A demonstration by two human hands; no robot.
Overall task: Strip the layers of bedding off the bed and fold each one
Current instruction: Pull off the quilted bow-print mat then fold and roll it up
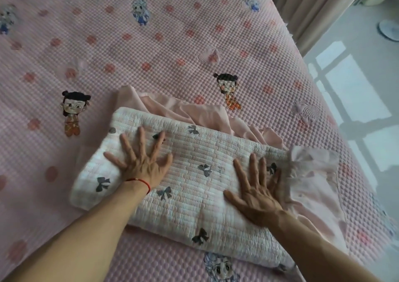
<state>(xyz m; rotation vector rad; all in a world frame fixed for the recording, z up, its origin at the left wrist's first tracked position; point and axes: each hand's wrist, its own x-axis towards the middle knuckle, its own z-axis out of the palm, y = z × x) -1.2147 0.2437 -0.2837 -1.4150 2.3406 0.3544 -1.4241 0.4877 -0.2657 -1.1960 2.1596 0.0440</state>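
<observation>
— Where are we?
— Lower centre of the frame: left hand point(141, 165) and right hand point(257, 192), fingers spread flat, press the folded quilt point(194, 173).
— Handling?
— Soft, bulky, we judge — lift by its folded edges.

2 bare forearms, no sleeves; thin red string bracelet point(140, 181) (left wrist only).

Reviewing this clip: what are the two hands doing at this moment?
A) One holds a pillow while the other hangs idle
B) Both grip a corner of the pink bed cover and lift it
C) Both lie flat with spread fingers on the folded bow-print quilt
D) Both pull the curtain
C: the left hand and the right hand both lie palm down, fingers straight and spread, on the folded bow-print quilt lying on the pink bed cover.
</observation>
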